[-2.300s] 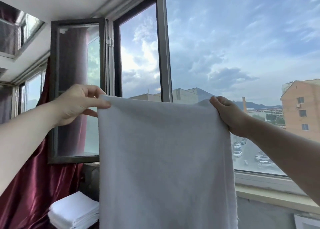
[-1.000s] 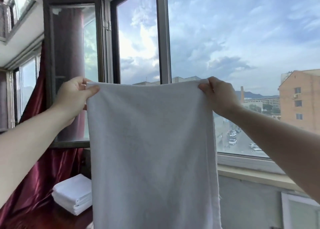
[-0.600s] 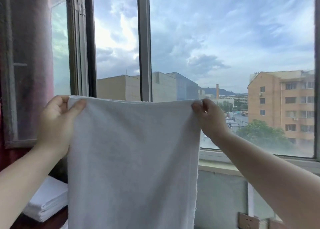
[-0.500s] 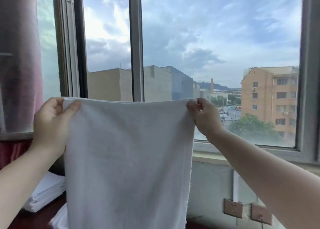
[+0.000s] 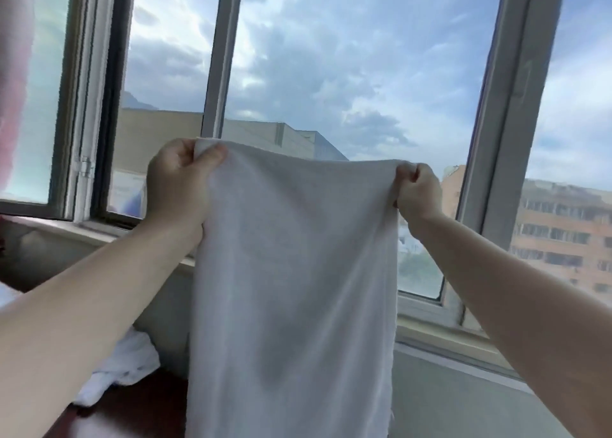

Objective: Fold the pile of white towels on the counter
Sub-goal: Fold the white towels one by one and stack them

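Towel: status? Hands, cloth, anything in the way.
Left hand and right hand pinch top corners. Towel hangs open, unfolded. Loose white pile lower left; nothing blocking.

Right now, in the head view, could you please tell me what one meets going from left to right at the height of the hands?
Hinged window frame → left hand → white towel → right hand → grey window post → orange building.

The white towel [image 5: 291, 272] hangs upright, its top edge sagging between pinched corners.
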{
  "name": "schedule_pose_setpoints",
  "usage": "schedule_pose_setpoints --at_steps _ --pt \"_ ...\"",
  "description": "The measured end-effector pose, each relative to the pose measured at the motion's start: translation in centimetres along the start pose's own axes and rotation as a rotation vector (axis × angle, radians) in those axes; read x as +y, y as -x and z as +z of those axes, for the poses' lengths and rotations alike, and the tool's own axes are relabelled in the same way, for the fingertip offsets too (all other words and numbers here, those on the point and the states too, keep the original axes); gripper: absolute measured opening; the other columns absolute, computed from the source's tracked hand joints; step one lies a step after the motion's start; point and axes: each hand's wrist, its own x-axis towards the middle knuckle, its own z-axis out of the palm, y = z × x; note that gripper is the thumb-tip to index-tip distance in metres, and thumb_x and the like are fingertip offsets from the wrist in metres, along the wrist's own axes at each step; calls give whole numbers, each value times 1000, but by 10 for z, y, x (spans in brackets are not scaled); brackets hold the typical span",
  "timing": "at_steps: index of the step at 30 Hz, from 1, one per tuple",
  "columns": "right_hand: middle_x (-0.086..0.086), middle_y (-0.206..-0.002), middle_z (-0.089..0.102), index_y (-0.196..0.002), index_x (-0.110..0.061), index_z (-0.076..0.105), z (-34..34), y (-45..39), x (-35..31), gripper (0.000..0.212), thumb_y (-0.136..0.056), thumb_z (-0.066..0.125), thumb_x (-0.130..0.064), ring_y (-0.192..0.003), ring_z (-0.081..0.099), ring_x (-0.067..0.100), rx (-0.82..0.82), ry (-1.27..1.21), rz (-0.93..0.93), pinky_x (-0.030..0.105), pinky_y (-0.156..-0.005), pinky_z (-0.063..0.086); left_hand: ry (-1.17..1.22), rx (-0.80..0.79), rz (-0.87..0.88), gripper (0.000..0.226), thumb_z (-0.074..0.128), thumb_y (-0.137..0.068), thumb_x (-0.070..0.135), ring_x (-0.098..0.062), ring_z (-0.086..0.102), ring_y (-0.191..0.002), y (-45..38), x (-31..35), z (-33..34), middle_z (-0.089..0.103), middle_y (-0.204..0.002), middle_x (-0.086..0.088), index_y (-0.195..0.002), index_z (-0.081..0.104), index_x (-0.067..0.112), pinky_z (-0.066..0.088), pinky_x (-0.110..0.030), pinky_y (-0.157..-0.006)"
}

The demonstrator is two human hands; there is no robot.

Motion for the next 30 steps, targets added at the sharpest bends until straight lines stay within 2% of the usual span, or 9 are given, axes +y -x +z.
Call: schedule_pose_setpoints --at_steps 3,7,10,13,16,19,25,28,30 --pt "-6 -77 50 -94 -17 51 -12 -33 -15 10 -98 43 -23 -83 51 25 2 52 -79 30 -67 39 117 127 -41 6 69 -84 23 -17 60 -82 29 6 31 66 -89 -2 -83 63 20 51 -36 -77" --pt "3 -102 60 -109 -11 59 9 -26 2 21 -96 44 -17 -93 52 23 -167 80 -86 30 -79 42 186 360 -127 10 64 -84 22 -14 53 -75 94 -32 28 60 -84 -1 -90 60 15 43 -31 -68" --pt "7 -101 59 -102 -12 60 37 13 47 14 -97 47 -15 -92 51 21 -311 140 -71 25 -72 34 68 468 -179 12 61 -90 17 -2 49 -64 156 -81 5 56 -72 14 -82 54 22 41 -23 -61" --pt "16 -109 63 -104 -7 60 63 75 117 16 -99 46 -14 -98 57 28 -435 270 30 27 -70 32 -89 499 -323 16 62 -91 19 1 50 -63 218 -139 -32 57 -75 12 -80 52 24 43 -20 -63" --pt "19 -120 62 -111 -4 58 86 143 194 22 -100 43 -14 -109 57 32 -561 357 222 30 -76 35 -294 489 -464 14 63 -90 17 5 51 -60 259 -190 -81 58 -76 9 -81 53 22 41 -11 -56" --pt "18 -121 60 -112 -4 55 118 196 240 23 -101 40 -17 -110 56 33 -683 464 324 32 -77 38 -412 437 -617 12 65 -85 21 -15 53 -74 269 -230 -132 58 -78 4 -81 54 19 42 -26 -66" --pt "19 -120 56 -121 -14 53 227 236 251 26 -101 40 -23 -104 59 36 -836 526 347 38 -82 48 -607 313 -819 16 66 -88 13 -21 53 -73 246 -299 -227 59 -77 2 -80 55 21 38 -30 -61" --pt "20 -114 59 -115 -19 52 286 249 252 23 -96 40 -13 -86 63 33 -937 545 417 43 -74 54 -664 176 -958 10 66 -88 11 -19 55 -70 223 -325 -275 62 -76 1 -81 59 14 41 -30 -62" --pt "14 -124 57 -123 -19 51 326 260 254 37 -91 45 -1 -88 60 30 -1025 557 470 46 -74 57 -686 68 -1059 7 66 -87 10 -23 57 -70 203 -338 -312 64 -74 -3 -82 62 9 43 -34 -66"
